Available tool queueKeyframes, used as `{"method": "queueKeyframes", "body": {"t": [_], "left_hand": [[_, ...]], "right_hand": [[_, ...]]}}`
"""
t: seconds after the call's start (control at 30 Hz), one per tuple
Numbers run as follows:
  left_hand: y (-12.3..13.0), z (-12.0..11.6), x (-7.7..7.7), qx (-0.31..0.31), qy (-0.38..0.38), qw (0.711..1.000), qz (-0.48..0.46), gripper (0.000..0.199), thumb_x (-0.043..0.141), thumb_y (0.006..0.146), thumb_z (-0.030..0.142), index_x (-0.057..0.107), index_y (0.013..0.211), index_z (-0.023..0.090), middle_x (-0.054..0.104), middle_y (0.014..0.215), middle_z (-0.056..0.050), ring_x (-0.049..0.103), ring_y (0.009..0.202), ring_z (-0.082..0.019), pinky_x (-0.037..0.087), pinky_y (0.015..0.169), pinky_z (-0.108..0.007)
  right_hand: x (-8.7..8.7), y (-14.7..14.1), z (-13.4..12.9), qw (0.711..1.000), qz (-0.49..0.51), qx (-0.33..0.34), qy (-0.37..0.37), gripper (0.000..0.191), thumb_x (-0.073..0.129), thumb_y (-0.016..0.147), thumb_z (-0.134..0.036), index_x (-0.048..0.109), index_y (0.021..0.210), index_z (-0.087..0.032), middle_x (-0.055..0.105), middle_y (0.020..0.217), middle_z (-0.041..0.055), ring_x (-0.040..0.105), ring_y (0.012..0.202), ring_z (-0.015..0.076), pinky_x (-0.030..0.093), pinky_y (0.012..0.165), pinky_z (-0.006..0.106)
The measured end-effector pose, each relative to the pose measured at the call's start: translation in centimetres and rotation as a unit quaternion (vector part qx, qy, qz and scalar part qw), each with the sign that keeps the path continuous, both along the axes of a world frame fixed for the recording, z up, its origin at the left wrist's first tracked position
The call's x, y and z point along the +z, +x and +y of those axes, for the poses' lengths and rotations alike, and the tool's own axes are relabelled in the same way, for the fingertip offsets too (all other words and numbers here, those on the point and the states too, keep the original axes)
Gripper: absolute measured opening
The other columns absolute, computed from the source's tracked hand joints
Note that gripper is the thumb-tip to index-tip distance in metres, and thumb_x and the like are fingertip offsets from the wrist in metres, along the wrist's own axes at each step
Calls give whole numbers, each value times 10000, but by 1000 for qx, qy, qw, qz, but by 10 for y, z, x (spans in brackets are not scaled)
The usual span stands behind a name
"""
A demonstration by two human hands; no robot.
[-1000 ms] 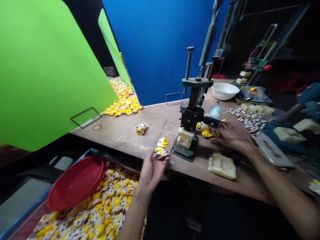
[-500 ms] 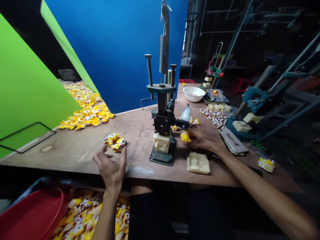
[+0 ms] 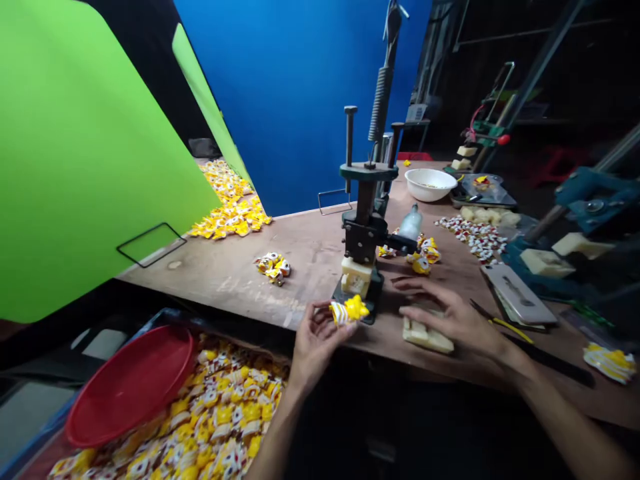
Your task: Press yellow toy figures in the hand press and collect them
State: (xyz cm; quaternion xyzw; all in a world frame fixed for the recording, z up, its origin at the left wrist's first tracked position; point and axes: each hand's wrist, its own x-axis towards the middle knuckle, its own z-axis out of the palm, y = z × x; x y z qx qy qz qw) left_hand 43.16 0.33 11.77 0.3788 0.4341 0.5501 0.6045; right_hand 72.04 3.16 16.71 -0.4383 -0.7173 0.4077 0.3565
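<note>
My left hand is closed on a yellow-and-white striped plastic toy piece, in front of the base of a dark hand press. A cream block sits under the press head. To the right, my right hand has its fingers spread and holds nothing. It hovers over a loose cream moulded block, partly hiding it; whether they touch I cannot tell. A few yellow-and-white toy pieces lie on the table left of the press, and several more lie to its right.
Below the table edge, a bin of toy pieces holds a red basin. More pieces are heaped by the green panel. On the right are a white bowl, small red-and-white parts, a phone and another press.
My left hand has moved right, from beside the small group to the press front, and now holds a toy piece. My right hand has drawn back from the pieces beside the press. The view has turned left.
</note>
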Motion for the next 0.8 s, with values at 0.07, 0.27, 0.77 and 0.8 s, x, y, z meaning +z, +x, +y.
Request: {"method": "queueKeyframes", "body": {"t": [0.07, 0.27, 0.77, 0.8], "left_hand": [[10, 10, -10, 107, 40, 993, 34, 576, 1007, 734, 274, 620, 1157, 215, 754, 1171, -59, 755, 1113, -206, 587, 1049, -356], [62, 37, -20, 240, 126, 940, 206, 389, 897, 869, 373, 649, 1129, 224, 654, 1159, -63, 685, 1051, -221, 575, 992, -360], [86, 53, -31, 242, 79, 911, 325, 1054, 890, 850, 367, 224, 1658, 245, 671, 1369, -174, 691, 1293, -361, 516, 1101, -473], [86, 53, -30, 248, 73, 912, 320, 1052, 889, 847, 369, 227, 1654, 246, 673, 1370, -176, 688, 1301, -366, 517, 1092, -471]], "right_hand": [[-14, 2, 7, 997, 29, -69, -18, 424, 757, 996, -578, 782, 1280, -264, 766, 1368, 104, 732, 1258, 319, 610, 1124, 501], [-31, 4, 7, 999, -12, -43, -29, 440, 735, 993, -619, 824, 1194, -237, 807, 1258, 110, 753, 1190, 320, 601, 1115, 508], [137, -23, 132, 954, 243, -177, -3, 969, -3, 1051, -793, 711, 1119, -140, 781, 1122, 142, 777, 1143, 231, 568, 865, 338], [141, -33, 112, 965, 212, -148, 44, 1014, -4, 1007, -861, 711, 1203, -170, 773, 1166, 130, 763, 1183, 252, 577, 870, 349]]}}
